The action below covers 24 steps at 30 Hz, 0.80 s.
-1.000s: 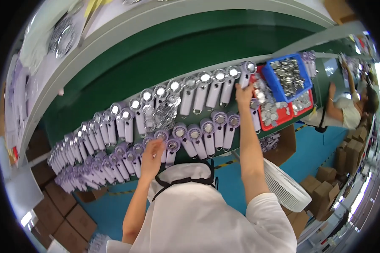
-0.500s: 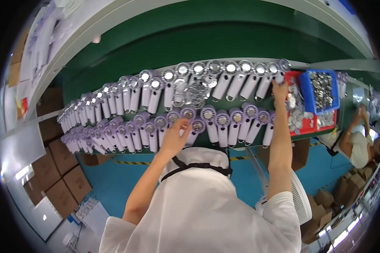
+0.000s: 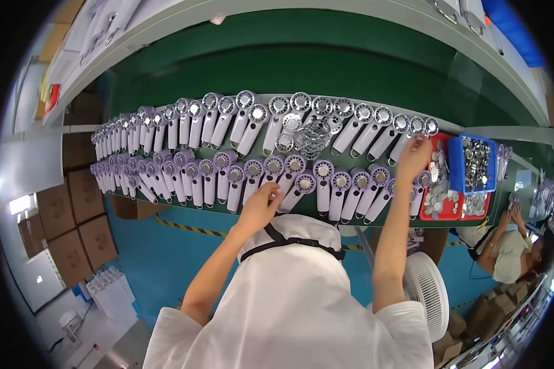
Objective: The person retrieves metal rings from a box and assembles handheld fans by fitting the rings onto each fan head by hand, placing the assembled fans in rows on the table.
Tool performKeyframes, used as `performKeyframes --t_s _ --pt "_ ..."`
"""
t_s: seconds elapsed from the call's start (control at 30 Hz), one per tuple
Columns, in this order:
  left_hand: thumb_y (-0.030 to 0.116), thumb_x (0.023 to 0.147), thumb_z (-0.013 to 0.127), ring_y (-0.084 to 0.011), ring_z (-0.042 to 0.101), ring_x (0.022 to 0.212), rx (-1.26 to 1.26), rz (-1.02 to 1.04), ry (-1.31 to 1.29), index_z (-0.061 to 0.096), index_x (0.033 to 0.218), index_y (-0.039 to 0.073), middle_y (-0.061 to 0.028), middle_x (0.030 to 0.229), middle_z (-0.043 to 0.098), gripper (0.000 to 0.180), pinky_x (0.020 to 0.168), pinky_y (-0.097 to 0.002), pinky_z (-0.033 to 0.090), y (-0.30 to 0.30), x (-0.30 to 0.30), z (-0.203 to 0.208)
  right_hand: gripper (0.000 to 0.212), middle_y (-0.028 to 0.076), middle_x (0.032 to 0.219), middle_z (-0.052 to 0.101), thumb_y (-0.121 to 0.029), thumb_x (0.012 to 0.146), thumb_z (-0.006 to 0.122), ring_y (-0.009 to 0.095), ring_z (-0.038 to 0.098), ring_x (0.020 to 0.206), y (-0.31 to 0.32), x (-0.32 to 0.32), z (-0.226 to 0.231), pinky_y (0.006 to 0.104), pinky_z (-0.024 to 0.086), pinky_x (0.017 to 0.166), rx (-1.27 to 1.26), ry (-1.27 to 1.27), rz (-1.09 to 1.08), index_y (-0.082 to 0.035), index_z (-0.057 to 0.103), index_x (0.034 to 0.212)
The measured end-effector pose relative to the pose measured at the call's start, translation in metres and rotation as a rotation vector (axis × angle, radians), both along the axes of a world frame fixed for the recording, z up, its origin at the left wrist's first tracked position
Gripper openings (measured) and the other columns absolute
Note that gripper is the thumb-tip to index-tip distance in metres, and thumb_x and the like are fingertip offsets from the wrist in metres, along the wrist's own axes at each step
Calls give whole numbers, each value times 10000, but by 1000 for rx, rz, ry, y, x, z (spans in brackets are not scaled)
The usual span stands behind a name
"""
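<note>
Two long rows of pale purple handheld fans lie on the green bench. My left hand (image 3: 262,205) is curled at the near row, its fingertips drawn together beside a tilted fan (image 3: 304,182); whatever they may hold is hidden. Farther right, my right hand (image 3: 414,161) reaches to the end of the far row, by the head of a fan (image 3: 417,125). Its fingertips are smeared, so I cannot tell whether they grip anything. Far-row fans mostly show shiny silver centres, while near-row ones have duller discs. Between the rows sits a pile of silver rings (image 3: 314,140).
A red tray (image 3: 433,215) of flat silver discs lies right of the rows. A blue bin (image 3: 491,186) of shiny metal parts rests on it. A white fan (image 3: 425,295) stands below the bench. Another person (image 3: 509,249) works at far right. Cartons (image 3: 55,203) are stacked left.
The whole view has shifted. My right hand has drawn slightly back from the fan at the far row's end. My left hand stays by the tilted fan, its fingers more curled.
</note>
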<state>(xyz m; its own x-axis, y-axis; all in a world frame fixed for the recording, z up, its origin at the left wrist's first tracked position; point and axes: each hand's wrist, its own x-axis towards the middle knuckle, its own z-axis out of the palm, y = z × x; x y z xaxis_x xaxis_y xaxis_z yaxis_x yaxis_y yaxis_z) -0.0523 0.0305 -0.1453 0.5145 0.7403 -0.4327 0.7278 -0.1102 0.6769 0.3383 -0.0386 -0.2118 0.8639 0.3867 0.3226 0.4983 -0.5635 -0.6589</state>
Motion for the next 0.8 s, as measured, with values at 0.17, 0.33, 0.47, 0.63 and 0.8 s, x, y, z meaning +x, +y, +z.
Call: performKeyframes --t_s 0.17,0.33,0.47,0.63,0.8 --pt "228 933 609 -294 666 883 -33 63 -56 577 1137 7 -171 985 678 302 777 -373 517 -5 -16 8 489 258 1192 494 -271 830 734 436 510 1083 61 -103 -33 470 426 949 -54 11 630 -29 559 1217" --pt "260 912 615 -320 666 853 52 115 -114 594 1092 -3 -185 961 672 318 747 -409 523 -20 -42 -13 1026 332 1207 533 -669 660 739 460 530 1105 90 -119 -61 520 443 923 -536 48 347 66 451 1316" --pt "251 917 599 -335 656 847 72 219 -133 574 1083 5 -168 925 672 298 733 -418 514 -36 -66 -7 915 288 1161 520 -577 670 784 442 543 1060 95 -124 -67 519 471 861 -517 52 336 -70 451 1355" --pt "242 932 577 -313 645 837 59 326 -144 569 1087 11 -135 904 668 279 732 -399 507 -46 -89 -9 677 244 1169 468 -530 776 732 407 535 1017 92 -102 -99 477 479 825 -268 21 470 -79 572 1255" --pt "258 935 575 -304 638 822 54 382 -137 566 1069 17 -121 921 657 275 725 -398 504 -52 -119 2 293 133 1019 557 -257 879 677 247 602 756 95 -105 -87 372 508 674 -94 79 464 -10 691 1035"
